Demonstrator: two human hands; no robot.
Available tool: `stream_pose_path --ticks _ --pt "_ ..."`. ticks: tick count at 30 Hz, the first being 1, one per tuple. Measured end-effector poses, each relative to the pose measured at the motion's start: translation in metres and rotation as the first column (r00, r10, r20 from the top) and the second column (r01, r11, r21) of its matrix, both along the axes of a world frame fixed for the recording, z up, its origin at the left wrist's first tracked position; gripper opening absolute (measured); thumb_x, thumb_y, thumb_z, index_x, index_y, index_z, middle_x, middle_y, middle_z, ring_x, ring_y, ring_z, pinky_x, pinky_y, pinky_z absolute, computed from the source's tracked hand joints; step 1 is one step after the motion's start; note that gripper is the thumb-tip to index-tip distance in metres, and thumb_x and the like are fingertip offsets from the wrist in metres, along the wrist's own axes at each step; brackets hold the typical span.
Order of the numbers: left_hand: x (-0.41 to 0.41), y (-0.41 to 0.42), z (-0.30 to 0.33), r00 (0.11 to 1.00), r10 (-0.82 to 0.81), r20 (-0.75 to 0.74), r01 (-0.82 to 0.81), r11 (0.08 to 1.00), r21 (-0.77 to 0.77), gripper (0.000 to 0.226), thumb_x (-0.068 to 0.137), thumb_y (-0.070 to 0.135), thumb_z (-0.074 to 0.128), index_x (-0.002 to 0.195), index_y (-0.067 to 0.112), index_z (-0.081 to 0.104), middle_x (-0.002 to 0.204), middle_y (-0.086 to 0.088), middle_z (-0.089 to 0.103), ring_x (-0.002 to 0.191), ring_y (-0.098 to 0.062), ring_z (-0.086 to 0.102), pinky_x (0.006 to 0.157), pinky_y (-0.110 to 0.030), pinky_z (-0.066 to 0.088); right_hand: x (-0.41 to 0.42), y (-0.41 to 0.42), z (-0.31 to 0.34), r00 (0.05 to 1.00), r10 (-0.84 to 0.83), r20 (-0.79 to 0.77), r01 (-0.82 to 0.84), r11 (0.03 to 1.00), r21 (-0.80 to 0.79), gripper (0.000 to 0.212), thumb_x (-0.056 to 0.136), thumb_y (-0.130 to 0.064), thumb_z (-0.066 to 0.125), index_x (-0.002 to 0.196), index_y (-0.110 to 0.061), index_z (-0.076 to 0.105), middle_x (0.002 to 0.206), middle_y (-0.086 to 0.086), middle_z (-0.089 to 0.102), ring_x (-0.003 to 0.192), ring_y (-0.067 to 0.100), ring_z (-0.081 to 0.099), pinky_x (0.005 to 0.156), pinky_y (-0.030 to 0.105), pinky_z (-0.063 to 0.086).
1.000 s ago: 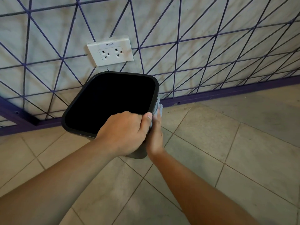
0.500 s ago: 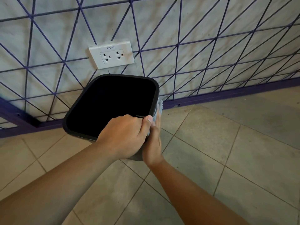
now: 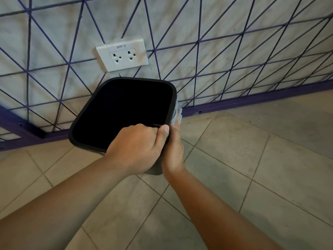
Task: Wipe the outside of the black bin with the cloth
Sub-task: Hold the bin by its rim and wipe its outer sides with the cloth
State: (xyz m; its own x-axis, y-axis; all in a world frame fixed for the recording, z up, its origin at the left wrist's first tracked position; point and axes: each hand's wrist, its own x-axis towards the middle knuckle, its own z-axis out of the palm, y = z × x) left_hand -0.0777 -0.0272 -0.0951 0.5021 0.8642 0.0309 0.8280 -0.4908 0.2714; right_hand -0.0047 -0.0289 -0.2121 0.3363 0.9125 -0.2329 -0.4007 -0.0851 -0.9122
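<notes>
Black bin (image 3: 86,121): tilted against the far wall on the tiled floor (image 3: 252,177), below the socket (image 3: 122,55).
Left hand (image 3: 137,145): fingers curled over the near rim, gripping it.
Right hand (image 3: 173,150): fingers straight, pressing the pale blue cloth (image 3: 177,112) flat against the bin's right outer side.
Advice: keep the rim grip firm, hold the palm flat, use long overlapping strokes, and turn the bin to reach unwiped sides.

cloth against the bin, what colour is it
Pale blue cloth, seen in the head view.
</notes>
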Motion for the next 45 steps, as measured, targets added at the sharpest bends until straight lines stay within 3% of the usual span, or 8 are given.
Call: stream_pose_path --ticks 4,10,15,19,26,32,40,45 --pt "0.001 0.002 -0.001 0.999 -0.005 -0.032 0.006 1.000 0.024 0.056 0.104 0.043 0.021 0.070 0.020 0.060 0.062 0.001 0.062 0.060 -0.019 0.059 0.063 -0.036 0.045 -0.002 0.001 -0.004 0.999 -0.028 -0.038 0.030 0.998 0.048 0.065 0.087 -0.074 0.037 0.150 -0.089 0.042 0.188 0.001 0.039 0.178 0.024 0.028 0.147 0.054 0.022" --pt "0.001 0.001 -0.001 0.999 -0.013 -0.044 0.015 0.999 0.036 0.054 0.105 0.042 0.020 0.057 0.025 0.039 0.049 0.004 0.045 0.046 -0.012 0.048 0.048 -0.028 0.029 0.016 0.048 -0.122 0.968 0.045 -0.247 -0.071 0.993 -0.095 0.144 0.064 -0.102 0.075 0.180 -0.025 0.041 0.187 0.011 0.040 0.175 0.034 0.035 0.144 0.064 0.026" --pt "0.001 0.004 -0.003 1.000 -0.022 -0.011 0.022 0.999 0.026 0.055 0.106 0.041 0.023 0.055 0.028 0.037 0.048 0.006 0.043 0.044 -0.007 0.044 0.048 -0.021 0.025 0.007 0.036 -0.062 0.988 0.013 -0.154 -0.031 0.993 -0.112 0.112 0.084 -0.085 0.053 0.175 -0.020 0.050 0.186 0.012 0.041 0.178 0.033 0.030 0.144 0.064 0.025" --pt "0.001 0.004 -0.003 1.000 -0.015 -0.016 0.016 1.000 0.024 0.055 0.105 0.043 0.022 0.055 0.025 0.037 0.048 0.004 0.042 0.045 -0.010 0.044 0.050 -0.029 0.028 0.016 0.055 -0.108 0.988 -0.009 -0.156 -0.018 0.986 -0.167 0.143 0.061 -0.106 0.066 0.177 -0.025 0.045 0.187 0.012 0.039 0.175 0.035 0.034 0.143 0.067 0.026" --pt "-0.003 0.004 -0.005 0.998 -0.055 0.024 0.055 0.998 0.028 0.054 0.101 0.045 0.019 0.055 0.027 0.040 0.045 0.005 0.041 0.042 -0.011 0.047 0.048 -0.030 0.032 0.011 0.058 -0.125 0.984 0.035 -0.175 -0.061 0.987 -0.149 0.136 0.071 -0.112 0.049 0.179 -0.030 0.041 0.188 0.009 0.037 0.178 0.034 0.027 0.144 0.068 0.021" --pt "-0.004 0.005 -0.007 0.997 -0.064 0.035 0.064 0.998 0.020 0.052 0.100 0.046 0.017 0.056 0.028 0.039 0.046 0.005 0.043 0.041 -0.010 0.045 0.049 -0.029 0.029 0.008 0.025 -0.061 0.965 -0.015 -0.262 -0.039 0.979 -0.200 0.089 0.101 -0.072 0.054 0.174 -0.021 0.053 0.177 0.012 0.055 0.166 0.031 0.049 0.141 0.059 0.035" --pt "-0.004 0.006 -0.007 0.998 -0.055 0.037 0.054 0.998 0.019 0.054 0.104 0.042 0.023 0.054 0.025 0.037 0.046 0.004 0.042 0.044 -0.016 0.048 0.051 -0.031 0.032 0.007 0.028 -0.087 0.966 -0.030 -0.256 -0.037 0.967 -0.253 0.128 0.068 -0.091 0.052 0.179 -0.028 0.044 0.182 0.010 0.046 0.170 0.030 0.043 0.144 0.058 0.030" --pt "-0.004 0.007 -0.007 0.997 -0.072 0.032 0.071 0.997 0.034 0.052 0.103 0.042 0.023 0.054 0.027 0.034 0.044 0.006 0.038 0.041 -0.010 0.043 0.049 -0.030 0.028 0.000 0.015 -0.091 0.956 0.036 -0.292 -0.071 0.991 -0.112 0.118 0.076 -0.086 0.056 0.180 -0.031 0.042 0.180 0.007 0.048 0.167 0.026 0.046 0.142 0.054 0.035"
